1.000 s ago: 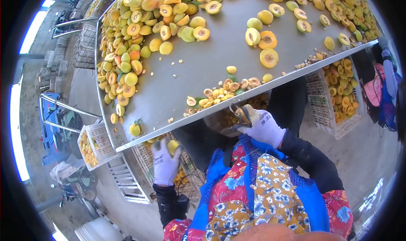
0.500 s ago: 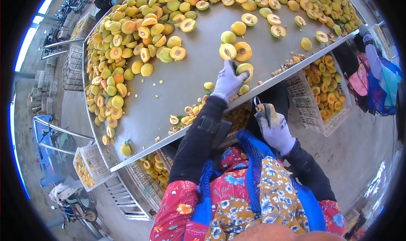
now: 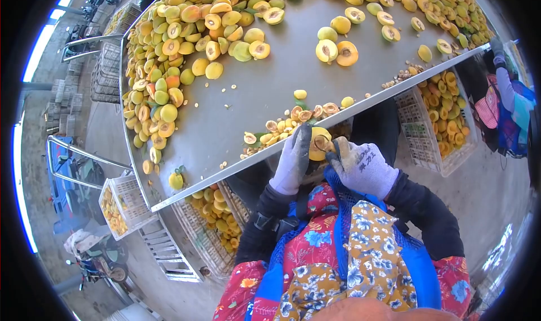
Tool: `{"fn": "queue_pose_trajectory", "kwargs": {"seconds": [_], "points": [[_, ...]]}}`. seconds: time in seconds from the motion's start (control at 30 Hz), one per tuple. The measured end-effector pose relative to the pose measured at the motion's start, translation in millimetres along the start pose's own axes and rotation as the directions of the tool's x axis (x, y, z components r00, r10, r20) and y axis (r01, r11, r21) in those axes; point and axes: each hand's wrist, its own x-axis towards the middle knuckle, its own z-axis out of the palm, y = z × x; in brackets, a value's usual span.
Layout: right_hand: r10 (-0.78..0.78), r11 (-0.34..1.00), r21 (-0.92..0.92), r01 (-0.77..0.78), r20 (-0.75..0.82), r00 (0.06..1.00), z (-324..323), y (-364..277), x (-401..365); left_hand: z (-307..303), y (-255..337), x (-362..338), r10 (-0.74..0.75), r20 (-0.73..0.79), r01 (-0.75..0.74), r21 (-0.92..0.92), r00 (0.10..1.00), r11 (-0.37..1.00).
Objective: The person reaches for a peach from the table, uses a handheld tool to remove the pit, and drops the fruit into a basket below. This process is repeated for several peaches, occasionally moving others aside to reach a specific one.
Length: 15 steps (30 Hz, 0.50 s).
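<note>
My left hand, in a pale work glove, is closed around a halved apricot just off the table's front edge. Its cut face is turned towards my right hand. That hand, also gloved, is closed at the fruit's right side; the small looped pitting tool it gripped earlier is mostly hidden by fingers. Near both hands, a row of pits and small fruit scraps lies along the table edge. Farther in, a few apricot halves rest cut side up on the metal table.
Heaped apricots cover the table's left and far sides. Crates of pitted halves stand below it, a right crate and a left crate. Another person's gloved arm is at the far right. A scooter stands lower left.
My left hand has picked up an apricot half from the table and drawn it back to my right hand. Both hands now meet at the fruit. The view has shifted slightly.
</note>
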Motion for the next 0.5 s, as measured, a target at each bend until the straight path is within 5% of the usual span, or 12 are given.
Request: {"fn": "queue_pose_trajectory", "kwargs": {"seconds": [0.03, 0.1, 0.17, 0.27, 0.37, 0.47, 0.5], "points": [[-0.013, 1.000, -0.004, 0.013, 0.011, 1.000, 1, -2, -2, 1, -3, -2, -0.111, -0.044, 0.107, -0.083, 0.993, 0.991], [-0.038, 0.999, -0.025, 0.039, 0.031, 0.999, 2, -6, -4, 2, -4, -10, 0.233, -0.084, -0.203, 0.268, 0.969, 0.942], [-0.062, 0.996, -0.054, 0.064, 0.047, 0.997, 0, -9, -4, 3, -2, -14, 0.391, -0.076, -0.321, 0.442, 0.917, 0.838], [-0.070, 0.991, 0.122, 0.054, 0.137, 0.988, 7, -6, -3, 7, 8, -16, 0.310, -0.151, -0.224, 0.416, 0.939, 0.881], [-0.266, 0.950, 0.188, 0.251, 0.062, 0.962, 10, -3, -1, 14, 17, -16, 0.191, -0.248, -0.096, 0.349, 0.950, 0.932], [-0.136, 0.807, 0.564, 0.174, -0.109, 0.985, 24, -1, 1, 21, 17, -18, 0.276, -0.298, -0.141, 0.404, 0.914, 0.904], [0.024, 0.609, 0.782, -0.136, 0.153, 0.988, 14, -4, 4, 22, 16, -19, 0.315, -0.306, -0.165, 0.429, 0.898, 0.888]]}}
